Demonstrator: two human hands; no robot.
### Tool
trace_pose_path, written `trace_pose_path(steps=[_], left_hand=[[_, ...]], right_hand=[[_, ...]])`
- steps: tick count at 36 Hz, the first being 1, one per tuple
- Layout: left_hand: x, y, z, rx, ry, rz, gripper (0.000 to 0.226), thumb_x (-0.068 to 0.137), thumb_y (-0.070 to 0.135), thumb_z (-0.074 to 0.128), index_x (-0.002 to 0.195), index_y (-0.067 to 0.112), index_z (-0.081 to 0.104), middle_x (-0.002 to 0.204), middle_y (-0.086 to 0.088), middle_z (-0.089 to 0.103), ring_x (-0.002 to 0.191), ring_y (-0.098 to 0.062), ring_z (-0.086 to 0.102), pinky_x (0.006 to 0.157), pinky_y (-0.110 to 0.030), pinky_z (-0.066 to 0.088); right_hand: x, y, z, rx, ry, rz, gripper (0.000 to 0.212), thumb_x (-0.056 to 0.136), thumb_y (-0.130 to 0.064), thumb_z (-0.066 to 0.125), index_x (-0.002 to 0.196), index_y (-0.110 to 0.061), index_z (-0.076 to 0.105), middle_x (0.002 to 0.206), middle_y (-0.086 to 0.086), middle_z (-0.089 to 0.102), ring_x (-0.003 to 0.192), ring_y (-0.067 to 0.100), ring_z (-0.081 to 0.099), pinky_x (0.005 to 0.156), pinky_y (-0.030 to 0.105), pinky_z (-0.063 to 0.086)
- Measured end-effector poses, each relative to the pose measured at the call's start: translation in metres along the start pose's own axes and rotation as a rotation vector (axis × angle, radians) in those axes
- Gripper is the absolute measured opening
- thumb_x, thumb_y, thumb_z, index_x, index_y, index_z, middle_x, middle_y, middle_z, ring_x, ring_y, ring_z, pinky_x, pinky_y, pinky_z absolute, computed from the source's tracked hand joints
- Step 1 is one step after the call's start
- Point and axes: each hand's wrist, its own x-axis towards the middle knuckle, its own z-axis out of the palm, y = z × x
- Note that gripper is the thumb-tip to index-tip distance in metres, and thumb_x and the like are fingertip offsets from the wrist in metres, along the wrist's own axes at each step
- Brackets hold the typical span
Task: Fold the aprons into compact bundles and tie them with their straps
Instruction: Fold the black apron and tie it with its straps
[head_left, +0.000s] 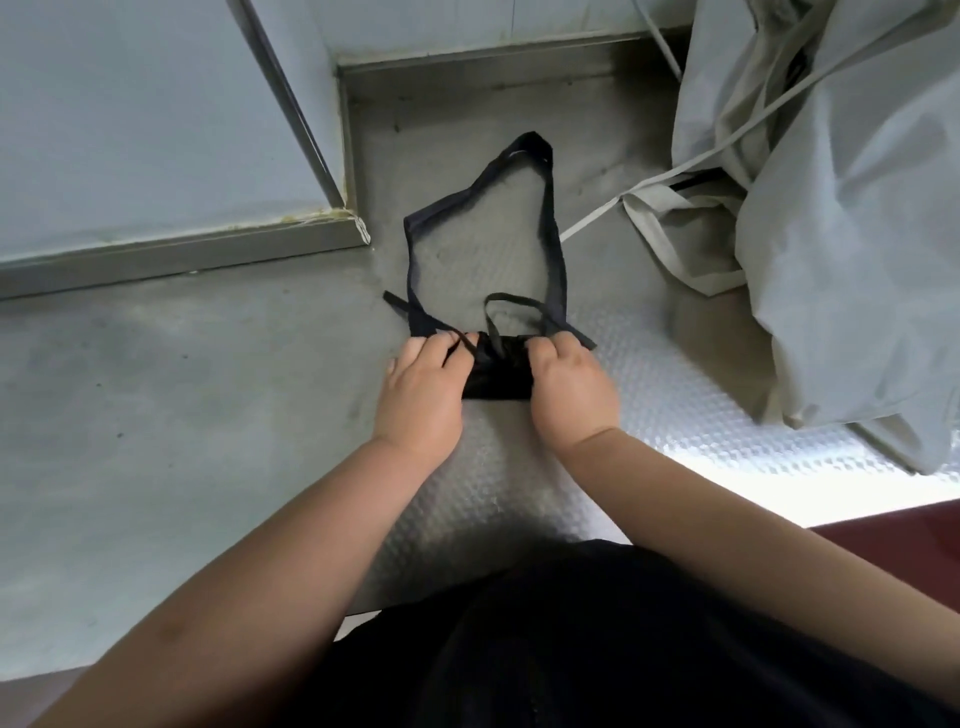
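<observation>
Left hand (421, 384): fingers curled, pinching a thin strap (457, 340) at left end of black apron bundle (498, 382), centre frame on steel counter (208, 415). Right hand (566, 387): fingers curled, gripping right end. Pull straps snug; keep fold pressed flat. Beyond: sprawled neck loop (553, 228). Upper right: grey apron heap (831, 260), pale tie (592, 221) trailing close; avoid snagging.

Two bare forearms (291, 545); bare left hand (421, 395) and right hand (569, 395); plain black garment (571, 649) across the torso
</observation>
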Motion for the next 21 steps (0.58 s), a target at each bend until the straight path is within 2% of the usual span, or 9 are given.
trace_pose_path(steps=[2, 5, 9, 11, 13, 16, 18, 20, 21], left_hand=[[0.002, 0.0, -0.003, -0.043, -0.03, 0.038, 0.053, 0.066, -0.011, 0.061, 0.117, -0.002, 0.061, 0.113, -0.018, 0.06, 0.098, -0.041, 0.055, 0.084, -0.046, 0.05], [0.003, 0.004, -0.003, -0.127, -0.07, 0.004, 0.04, 0.079, 0.013, 0.066, 0.116, 0.0, 0.061, 0.124, -0.018, 0.052, 0.109, -0.038, 0.049, 0.095, -0.044, 0.045], [0.01, 0.011, -0.002, -0.217, -0.073, -0.068, 0.034, 0.086, 0.024, 0.064, 0.113, 0.004, 0.062, 0.127, -0.014, 0.046, 0.113, -0.034, 0.047, 0.093, -0.039, 0.044], [0.015, 0.011, -0.003, -0.194, -0.089, -0.095, 0.031, 0.088, 0.026, 0.061, 0.111, 0.005, 0.061, 0.129, -0.009, 0.043, 0.113, -0.027, 0.046, 0.082, -0.032, 0.041], [0.018, 0.009, -0.004, -0.212, -0.066, -0.113, 0.029, 0.089, 0.027, 0.06, 0.108, 0.004, 0.062, 0.124, -0.007, 0.045, 0.108, -0.024, 0.048, 0.078, -0.029, 0.04], [0.02, 0.007, -0.005, -0.333, -0.026, -0.153, 0.025, 0.088, 0.022, 0.062, 0.101, 0.001, 0.066, 0.107, -0.005, 0.048, 0.095, -0.018, 0.051, 0.076, -0.021, 0.036], [0.021, 0.007, -0.008, -0.445, -0.008, -0.196, 0.019, 0.089, 0.02, 0.063, 0.088, 0.002, 0.067, 0.097, 0.002, 0.046, 0.086, -0.014, 0.049, 0.068, -0.013, 0.031], [0.02, 0.008, -0.012, -0.599, -0.025, -0.254, 0.018, 0.09, 0.02, 0.062, 0.077, 0.008, 0.065, 0.091, 0.004, 0.052, 0.085, -0.015, 0.054, 0.068, -0.009, 0.034], [0.019, 0.008, -0.013, -0.713, -0.046, -0.303, 0.018, 0.09, 0.02, 0.061, 0.075, 0.013, 0.067, 0.094, 0.005, 0.058, 0.089, -0.012, 0.057, 0.075, -0.01, 0.037]], right_hand=[[0.002, 0.002, 0.002, 0.038, -0.022, -0.032, 0.042, 0.09, 0.001, 0.042, 0.131, -0.003, 0.048, 0.117, 0.019, 0.05, 0.101, 0.036, 0.053, 0.077, 0.037, 0.042], [0.001, 0.006, 0.002, 0.126, -0.068, -0.094, 0.05, 0.09, -0.014, 0.048, 0.139, -0.006, 0.043, 0.12, 0.018, 0.051, 0.107, 0.036, 0.052, 0.088, 0.035, 0.042], [0.0, 0.007, -0.01, 0.264, -0.175, -0.097, 0.057, 0.091, -0.038, 0.048, 0.142, -0.015, 0.041, 0.124, 0.012, 0.05, 0.119, 0.029, 0.048, 0.099, 0.03, 0.036], [0.007, 0.007, -0.019, 0.342, -0.286, -0.052, 0.057, 0.091, -0.037, 0.052, 0.144, -0.023, 0.038, 0.127, 0.009, 0.047, 0.123, 0.024, 0.044, 0.101, 0.026, 0.033], [0.013, 0.007, -0.025, 0.406, -0.351, -0.027, 0.055, 0.091, -0.032, 0.052, 0.143, -0.026, 0.037, 0.125, 0.009, 0.046, 0.123, 0.022, 0.043, 0.1, 0.024, 0.032], [0.017, 0.005, -0.028, 0.454, -0.396, -0.001, 0.047, 0.091, -0.029, 0.051, 0.137, -0.027, 0.044, 0.117, 0.007, 0.046, 0.12, 0.022, 0.044, 0.096, 0.025, 0.034], [0.019, 0.004, -0.028, 0.478, -0.426, 0.045, 0.046, 0.09, -0.029, 0.051, 0.135, -0.027, 0.047, 0.121, 0.007, 0.045, 0.118, 0.022, 0.045, 0.097, 0.026, 0.036], [0.02, 0.002, -0.026, 0.528, -0.436, 0.067, 0.034, 0.089, -0.026, 0.052, 0.123, -0.026, 0.057, 0.115, 0.004, 0.047, 0.109, 0.021, 0.049, 0.092, 0.025, 0.04], [0.02, 0.002, -0.025, 0.587, -0.425, 0.068, 0.02, 0.09, -0.024, 0.053, 0.107, -0.027, 0.063, 0.103, 0.0, 0.051, 0.098, 0.018, 0.053, 0.083, 0.023, 0.043]])
